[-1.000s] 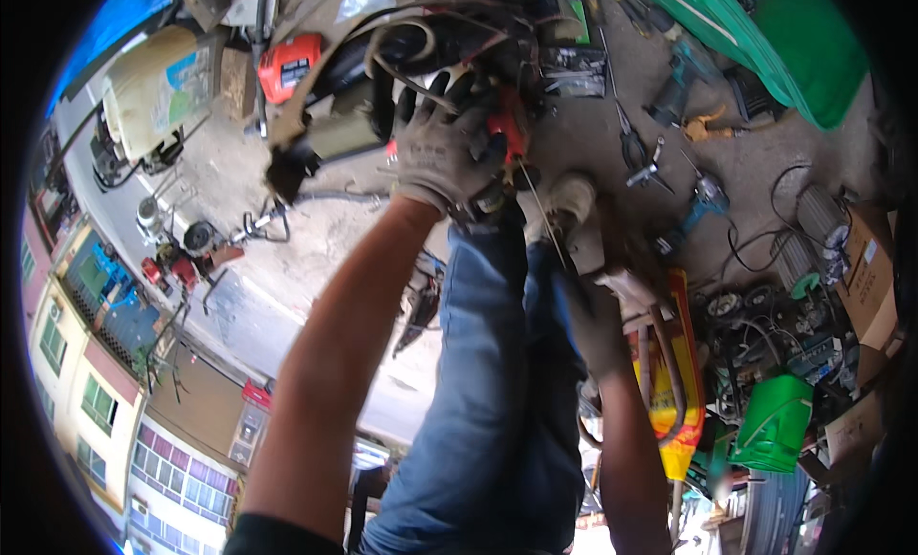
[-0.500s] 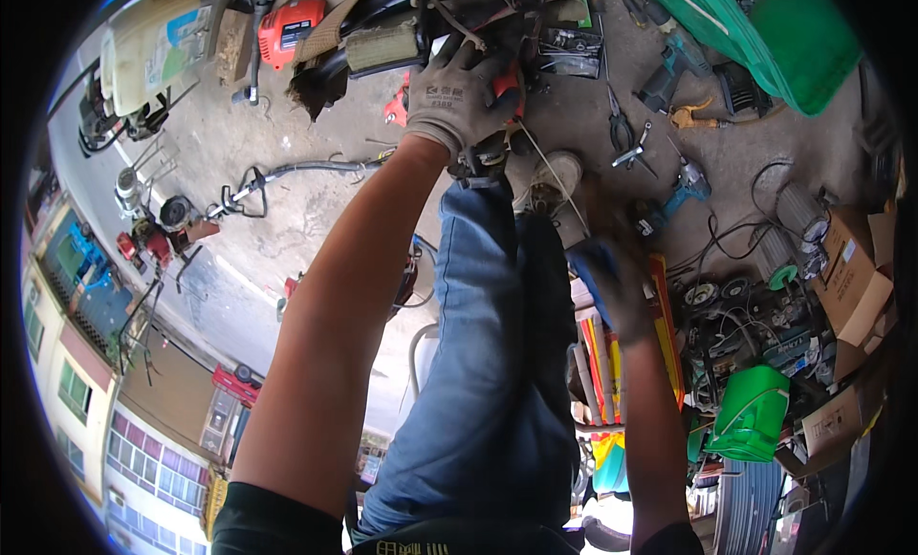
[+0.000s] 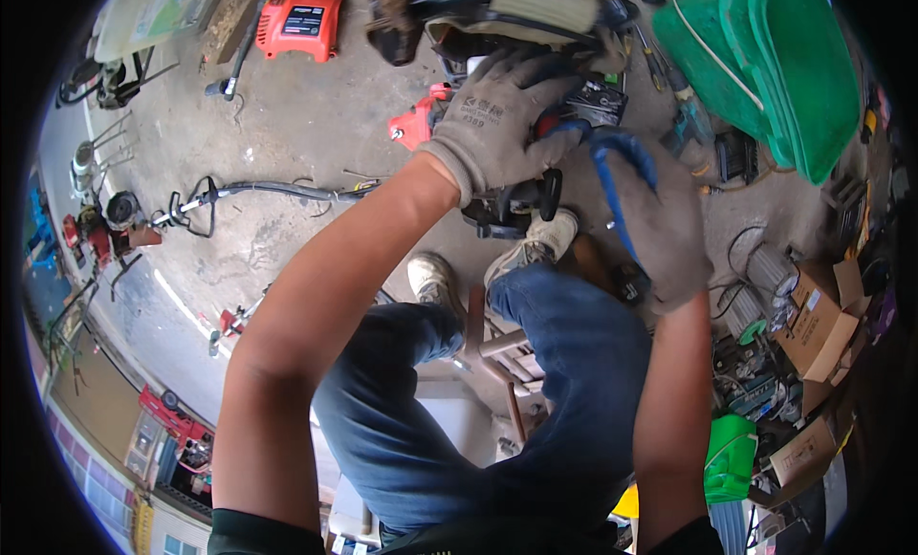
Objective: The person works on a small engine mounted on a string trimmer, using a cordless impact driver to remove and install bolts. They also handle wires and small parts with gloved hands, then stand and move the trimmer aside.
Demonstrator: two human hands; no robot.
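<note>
My left hand [image 3: 507, 125], in a grey work glove, lies over the top of a red and black small-engine machine [image 3: 411, 125] on the floor. Its fingers reach over the far side, and the blue-coated thumb points right. Most of the machine is hidden under that hand; a black handle part [image 3: 550, 196] shows on the near side, close to my shoe [image 3: 553, 234]. To the right of the machine, my right hand [image 3: 655, 211], in a grey glove with a blue palm, is raised with curled fingers. What those fingers hold is hidden, and the glove is slightly blurred.
A red plastic cover [image 3: 298, 21] lies at the far left, a green bin [image 3: 765, 67] at the far right. A long-shafted tool [image 3: 258, 188] lies to the left. Cardboard boxes [image 3: 815, 321] and machine parts crowd the right. A stool [image 3: 497, 345] stands between my legs.
My right hand has come up from low on the right to beside the machine. The taut cord that ran between them no longer shows. My legs are now apart; the left hand stays on the machine.
</note>
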